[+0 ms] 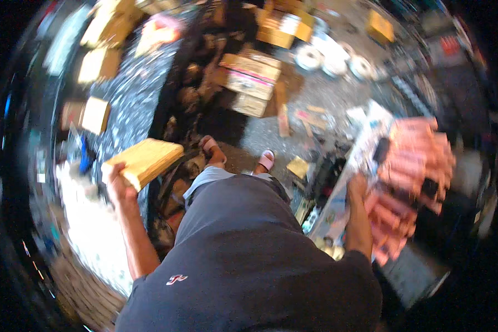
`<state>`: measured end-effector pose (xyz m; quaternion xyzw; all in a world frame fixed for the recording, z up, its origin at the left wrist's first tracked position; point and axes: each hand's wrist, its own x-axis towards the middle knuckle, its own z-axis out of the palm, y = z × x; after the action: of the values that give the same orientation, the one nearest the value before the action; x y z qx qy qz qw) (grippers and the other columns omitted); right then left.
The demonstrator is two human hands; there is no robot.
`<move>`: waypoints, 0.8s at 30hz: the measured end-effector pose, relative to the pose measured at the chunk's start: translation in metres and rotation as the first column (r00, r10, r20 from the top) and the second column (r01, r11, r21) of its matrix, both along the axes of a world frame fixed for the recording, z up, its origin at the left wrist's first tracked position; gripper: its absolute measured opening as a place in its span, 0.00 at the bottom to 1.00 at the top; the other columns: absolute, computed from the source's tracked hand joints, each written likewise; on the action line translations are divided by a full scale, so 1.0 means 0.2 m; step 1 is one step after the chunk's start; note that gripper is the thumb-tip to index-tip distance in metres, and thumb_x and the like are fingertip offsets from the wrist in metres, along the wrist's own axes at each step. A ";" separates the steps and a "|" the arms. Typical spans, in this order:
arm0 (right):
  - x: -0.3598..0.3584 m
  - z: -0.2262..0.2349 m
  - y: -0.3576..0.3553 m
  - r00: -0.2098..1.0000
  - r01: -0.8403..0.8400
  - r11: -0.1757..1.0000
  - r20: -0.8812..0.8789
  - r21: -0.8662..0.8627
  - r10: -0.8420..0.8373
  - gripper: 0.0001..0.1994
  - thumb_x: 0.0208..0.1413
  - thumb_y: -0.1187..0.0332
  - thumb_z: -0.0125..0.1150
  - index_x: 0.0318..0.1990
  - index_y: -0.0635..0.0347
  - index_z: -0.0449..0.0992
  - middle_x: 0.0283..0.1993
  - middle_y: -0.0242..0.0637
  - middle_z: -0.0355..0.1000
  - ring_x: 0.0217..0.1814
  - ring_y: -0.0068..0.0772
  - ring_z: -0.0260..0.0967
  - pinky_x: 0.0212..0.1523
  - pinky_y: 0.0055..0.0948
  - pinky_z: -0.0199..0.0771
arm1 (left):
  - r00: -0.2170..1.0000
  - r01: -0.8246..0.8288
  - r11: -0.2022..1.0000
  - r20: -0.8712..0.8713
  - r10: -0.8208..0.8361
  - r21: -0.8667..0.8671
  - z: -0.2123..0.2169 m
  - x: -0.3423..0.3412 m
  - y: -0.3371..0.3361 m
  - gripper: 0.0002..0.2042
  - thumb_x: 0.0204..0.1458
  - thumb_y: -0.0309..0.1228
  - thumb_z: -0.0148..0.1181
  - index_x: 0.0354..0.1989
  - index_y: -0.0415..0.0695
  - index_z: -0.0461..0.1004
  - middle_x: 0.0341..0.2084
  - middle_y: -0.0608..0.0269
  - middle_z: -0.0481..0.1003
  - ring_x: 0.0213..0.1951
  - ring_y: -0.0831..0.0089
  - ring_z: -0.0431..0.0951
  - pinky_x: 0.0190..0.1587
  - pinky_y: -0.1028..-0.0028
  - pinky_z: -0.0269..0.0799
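Blurred by motion and bending toward the rim, a cluttered workroom is surrounding the person in the head view. On the left, a long dark grey speckled surface (135,94) is running away from the person, with yellow-tan block-like boxes (99,65) standing along its left edge. Near them, a small bright blue object (84,156) is showing, too smeared to identify. Nearer still, an overexposed white area (91,221) is glaring along the left side.

The person's left hand (120,185) is holding a flat yellow rectangular slab (146,160) with a finely layered edge. Its fingers are pinching the slab's near left end, and the slab is hanging in front of the body's left side, its far end pointing forward and right.

On the other side, the right hand (357,188) is hovering over or resting on a narrow pale tabletop (337,207); contact is not showing clearly. Its fingers are blurring together, so I cannot tell whether they are spread or pressed together. Just beside it, salmon-pink elongated bundles (409,155) are lying piled in rows, and a small black object (380,149) is sitting at their near left edge.

Beyond the feet, stacked tan cardboard boxes (253,77) are standing on the grey floor (329,91), and round white rolls (309,57) are lying farther right.
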<state>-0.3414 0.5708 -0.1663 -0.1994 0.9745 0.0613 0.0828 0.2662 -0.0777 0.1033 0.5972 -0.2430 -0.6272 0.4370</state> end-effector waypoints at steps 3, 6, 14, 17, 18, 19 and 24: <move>0.01 0.14 -0.15 0.996 -0.077 0.997 0.035 0.002 0.077 0.11 0.64 0.66 0.52 0.46 0.57 0.80 0.38 0.46 0.82 0.41 0.58 0.82 0.41 0.58 0.80 | 0.988 -0.155 0.987 -0.035 0.153 -0.052 0.06 -0.20 0.18 0.21 0.48 0.18 0.62 0.52 0.35 0.70 0.42 0.53 0.76 0.44 0.53 0.82 0.54 0.52 0.81; 0.01 0.25 -0.17 0.998 0.058 0.994 0.014 0.097 -0.059 0.15 0.61 0.66 0.59 0.55 0.53 0.77 0.46 0.50 0.79 0.48 0.61 0.80 0.47 0.58 0.79 | 0.983 -0.178 0.976 -0.064 0.171 -0.127 0.05 -0.14 0.18 0.20 0.48 0.17 0.61 0.52 0.33 0.69 0.42 0.52 0.76 0.43 0.52 0.82 0.53 0.52 0.82; 0.40 0.83 -0.63 0.988 0.005 0.998 -0.157 -0.065 -0.015 0.19 0.56 0.61 0.66 0.54 0.57 0.77 0.55 0.53 0.76 0.57 0.58 0.73 0.56 0.55 0.74 | 0.967 -0.230 0.948 0.061 0.249 -0.221 0.01 -0.04 -0.20 0.17 0.48 0.17 0.63 0.48 0.38 0.72 0.41 0.54 0.77 0.41 0.54 0.83 0.50 0.55 0.83; 0.38 0.60 -0.83 0.965 0.151 0.716 0.259 -0.682 0.044 0.21 0.62 0.62 0.64 0.60 0.61 0.77 0.61 0.50 0.74 0.61 0.53 0.72 0.63 0.48 0.71 | 0.946 -0.313 0.920 0.011 0.324 -0.235 -0.07 -0.02 -0.44 0.20 0.44 0.13 0.64 0.47 0.37 0.72 0.38 0.57 0.77 0.37 0.58 0.83 0.45 0.57 0.83; 0.36 0.52 -0.95 0.871 0.373 0.583 0.488 -0.722 0.047 0.21 0.64 0.62 0.63 0.61 0.62 0.76 0.62 0.49 0.74 0.62 0.51 0.72 0.65 0.46 0.70 | 0.924 -0.368 0.898 0.017 0.383 -0.242 -0.03 -0.07 -0.49 0.21 0.42 0.11 0.65 0.47 0.36 0.71 0.36 0.58 0.77 0.36 0.59 0.82 0.42 0.58 0.83; 0.36 0.43 -1.15 0.927 0.124 0.675 0.328 -0.728 0.182 0.20 0.66 0.64 0.62 0.62 0.63 0.76 0.61 0.47 0.75 0.63 0.46 0.72 0.64 0.43 0.72 | 0.924 -0.367 0.900 0.023 0.383 -0.233 -0.08 -0.01 -0.55 0.22 0.41 0.11 0.66 0.48 0.36 0.70 0.37 0.58 0.77 0.36 0.60 0.82 0.41 0.58 0.83; 0.92 0.64 -2.75 0.059 0.858 0.358 0.763 -0.369 0.643 0.27 0.61 0.76 0.67 0.67 0.57 0.68 0.58 0.40 0.77 0.57 0.42 0.77 0.57 0.48 0.81 | 0.914 -0.339 0.900 0.132 0.384 -0.275 -0.29 0.12 -0.90 0.24 0.40 0.11 0.68 0.47 0.38 0.69 0.36 0.58 0.77 0.36 0.61 0.82 0.39 0.59 0.82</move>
<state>-0.1577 0.0214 -0.0391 -0.0705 0.4596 -0.6562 0.5943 0.2905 -0.2586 0.0454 0.6282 -0.2425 -0.4420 0.5926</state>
